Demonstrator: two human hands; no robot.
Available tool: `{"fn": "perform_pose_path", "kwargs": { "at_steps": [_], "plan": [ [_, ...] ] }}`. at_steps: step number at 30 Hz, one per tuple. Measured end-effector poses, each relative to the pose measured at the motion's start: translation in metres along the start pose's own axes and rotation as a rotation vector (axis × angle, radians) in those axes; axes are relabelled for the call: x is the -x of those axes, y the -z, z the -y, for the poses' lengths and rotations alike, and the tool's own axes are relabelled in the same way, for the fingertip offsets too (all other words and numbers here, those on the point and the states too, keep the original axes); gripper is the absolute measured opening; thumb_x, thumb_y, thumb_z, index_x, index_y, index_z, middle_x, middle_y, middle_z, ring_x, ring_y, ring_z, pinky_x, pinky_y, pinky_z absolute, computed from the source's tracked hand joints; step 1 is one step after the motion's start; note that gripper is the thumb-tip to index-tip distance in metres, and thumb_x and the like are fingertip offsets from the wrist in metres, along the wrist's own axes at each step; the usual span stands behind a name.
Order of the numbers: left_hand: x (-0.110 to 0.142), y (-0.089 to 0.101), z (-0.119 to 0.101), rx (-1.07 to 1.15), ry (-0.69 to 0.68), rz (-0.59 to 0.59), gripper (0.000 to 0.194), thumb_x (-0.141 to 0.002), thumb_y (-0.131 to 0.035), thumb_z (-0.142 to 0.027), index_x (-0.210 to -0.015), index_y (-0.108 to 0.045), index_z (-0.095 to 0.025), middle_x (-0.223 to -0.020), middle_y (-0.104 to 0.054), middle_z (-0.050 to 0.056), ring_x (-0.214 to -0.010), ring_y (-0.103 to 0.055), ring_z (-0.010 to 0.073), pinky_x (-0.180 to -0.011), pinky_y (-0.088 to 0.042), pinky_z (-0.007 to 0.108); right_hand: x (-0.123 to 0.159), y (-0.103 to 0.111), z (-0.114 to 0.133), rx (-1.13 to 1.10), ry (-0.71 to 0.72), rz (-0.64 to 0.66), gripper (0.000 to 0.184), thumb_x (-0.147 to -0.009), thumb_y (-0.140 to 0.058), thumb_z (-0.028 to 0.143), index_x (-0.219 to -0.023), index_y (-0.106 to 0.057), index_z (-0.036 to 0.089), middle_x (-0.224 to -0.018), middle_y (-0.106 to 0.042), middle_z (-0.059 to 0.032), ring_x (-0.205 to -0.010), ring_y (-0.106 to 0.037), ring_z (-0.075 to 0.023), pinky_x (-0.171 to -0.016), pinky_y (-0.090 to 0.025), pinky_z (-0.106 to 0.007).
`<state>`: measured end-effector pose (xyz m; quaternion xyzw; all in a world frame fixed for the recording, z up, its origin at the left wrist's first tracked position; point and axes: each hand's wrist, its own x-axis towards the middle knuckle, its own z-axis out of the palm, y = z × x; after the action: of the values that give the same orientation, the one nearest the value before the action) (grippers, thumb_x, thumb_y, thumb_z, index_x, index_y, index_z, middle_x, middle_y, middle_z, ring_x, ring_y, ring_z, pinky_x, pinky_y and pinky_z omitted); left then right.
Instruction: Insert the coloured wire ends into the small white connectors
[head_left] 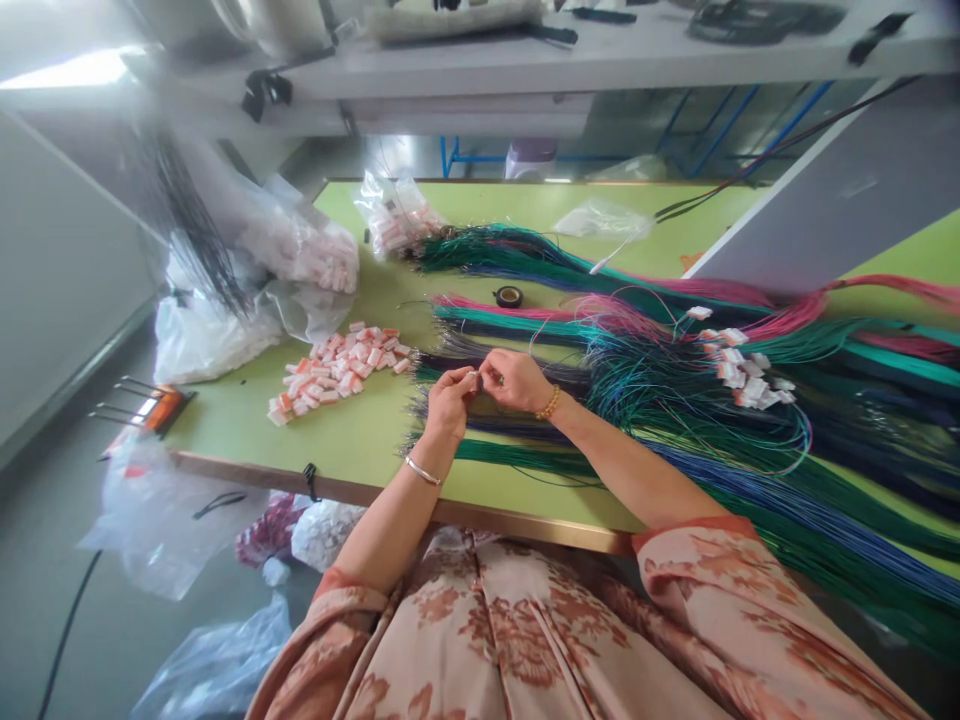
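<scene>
My left hand (450,402) is closed in a pinch, with a bit of a small white connector (473,376) showing at its fingertips. Right against it, my right hand (516,380) also pinches; what lies between its fingers is too small to make out. Both hands hover over bundles of thin wires with bare metal ends, among them a grey bundle (487,348) and a green bundle (525,455). To the left lies a loose pile of white and orange connectors (345,367). Wired white connectors (742,370) rest in a cluster on the wires at right.
A roll of black tape (508,297) lies beyond my hands on the green table (382,440). Plastic bags of connectors (315,250) stand at the back left. An orange block with metal prongs (161,408) sits at the left edge. A shelf (465,75) overhangs the back.
</scene>
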<state>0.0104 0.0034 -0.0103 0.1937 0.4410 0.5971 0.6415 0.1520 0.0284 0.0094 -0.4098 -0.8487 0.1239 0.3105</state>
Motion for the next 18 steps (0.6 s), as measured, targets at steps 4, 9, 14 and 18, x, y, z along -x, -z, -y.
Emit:
{"fn": "perform_pose_path", "kwargs": {
  "at_steps": [4,9,14,18],
  "plan": [
    [0.0,-0.001,-0.002,0.012,-0.005,-0.033,0.025,-0.054,-0.081,-0.016,-0.075,-0.067,-0.014,-0.063,-0.065,-0.001,-0.056,-0.053,0.0072,-0.058,-0.038,0.023,0.001,0.007,0.002,-0.086,-0.032,0.0,0.007,-0.082,-0.05,0.022,-0.08,-0.056,0.018,-0.076,-0.061,-0.0042,-0.066,-0.054,-0.0147,-0.065,-0.041,-0.026],
    [0.0,-0.001,-0.006,0.082,-0.078,0.061,0.024,-0.062,-0.081,-0.025,-0.081,-0.068,-0.016,-0.07,-0.065,0.0,-0.062,-0.055,0.0085,-0.066,-0.043,0.024,0.001,0.018,0.013,0.055,-0.006,0.076,0.031,-0.071,-0.065,0.035,-0.095,-0.06,0.016,-0.094,-0.065,-0.0098,-0.083,-0.058,-0.0216,-0.078,-0.042,-0.034],
    [0.007,-0.004,-0.005,-0.33,-0.276,0.165,0.03,-0.082,-0.065,-0.038,-0.106,-0.07,-0.021,-0.116,-0.069,0.01,-0.108,-0.062,0.0233,-0.093,-0.047,0.037,0.011,0.048,0.019,-0.024,0.006,-0.035,0.01,-0.079,-0.054,0.026,-0.084,-0.059,0.019,-0.082,-0.065,-0.0069,-0.079,-0.059,-0.0203,-0.079,-0.045,-0.035],
    [0.019,-0.006,0.003,-1.138,-0.567,0.337,0.048,-0.085,-0.059,-0.031,-0.133,-0.058,-0.022,-0.149,-0.048,0.01,-0.146,-0.029,0.0306,-0.118,-0.021,0.049,0.031,0.086,0.006,-0.118,-0.121,-0.274,0.015,-0.086,-0.053,0.033,-0.095,-0.061,0.022,-0.093,-0.068,-0.0061,-0.087,-0.063,-0.0211,-0.082,-0.049,-0.037]
  ]
}}
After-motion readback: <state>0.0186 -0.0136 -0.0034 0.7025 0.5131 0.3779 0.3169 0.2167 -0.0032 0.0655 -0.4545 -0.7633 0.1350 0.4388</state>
